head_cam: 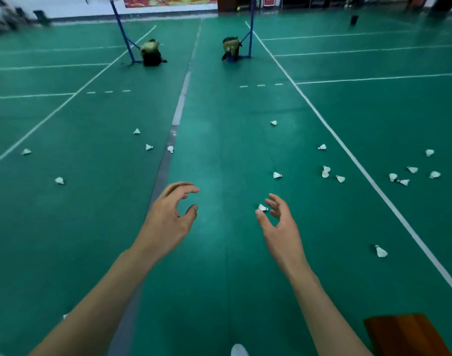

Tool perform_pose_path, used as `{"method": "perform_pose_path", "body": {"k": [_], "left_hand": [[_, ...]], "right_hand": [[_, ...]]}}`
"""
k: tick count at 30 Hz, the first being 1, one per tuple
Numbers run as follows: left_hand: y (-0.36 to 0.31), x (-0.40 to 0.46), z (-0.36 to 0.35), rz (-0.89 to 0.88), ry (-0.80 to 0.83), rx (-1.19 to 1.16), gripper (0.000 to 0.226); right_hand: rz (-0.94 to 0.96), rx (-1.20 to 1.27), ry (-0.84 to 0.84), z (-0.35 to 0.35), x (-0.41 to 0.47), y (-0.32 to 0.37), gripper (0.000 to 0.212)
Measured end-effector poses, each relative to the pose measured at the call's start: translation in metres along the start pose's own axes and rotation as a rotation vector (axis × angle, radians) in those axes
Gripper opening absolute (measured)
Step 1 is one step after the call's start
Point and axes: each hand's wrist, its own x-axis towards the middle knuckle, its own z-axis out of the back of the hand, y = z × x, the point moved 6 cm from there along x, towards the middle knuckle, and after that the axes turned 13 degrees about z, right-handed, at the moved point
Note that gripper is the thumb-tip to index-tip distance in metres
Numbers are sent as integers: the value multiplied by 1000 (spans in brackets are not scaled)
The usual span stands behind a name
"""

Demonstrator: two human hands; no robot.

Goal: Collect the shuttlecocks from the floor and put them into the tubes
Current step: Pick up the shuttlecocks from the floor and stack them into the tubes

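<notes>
Both hands reach forward over the green floor (pixel 214 253), held apart, fingers loosely curled around nothing. The left hand (pixel 168 219) hovers just right of the grey seam (pixel 166 160). The right hand (pixel 281 227) hangs farther right of the seam, its fingertips (pixel 271 199) beside a white shuttlecock (pixel 263 207) lying on the floor; contact cannot be told. More shuttlecocks lie scattered on both sides of the seam: a few left of it (pixel 149 147), a cluster far right (pixel 326 171). Two bags (pixel 151 53) sit by blue posts (pixel 122 32) at the seam's far end.
</notes>
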Motion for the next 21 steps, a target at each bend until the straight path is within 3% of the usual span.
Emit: {"method": "perform_pose_path", "body": {"k": [9,13,16,21], "left_hand": [[58,219,38,-24,-2,98,36],[96,320,50,-32,32,89,45],[115,402,47,-83,106,99,38],[116,553,12,-157,253,125,23]], "right_hand": [[135,-72,-39,-151,245,7,43],[219,-114,-15,-215,337,7,27],[195,-174,-62,-235,392,-3,29],[-7,-273,-212,-218,462,-35,39]]}}
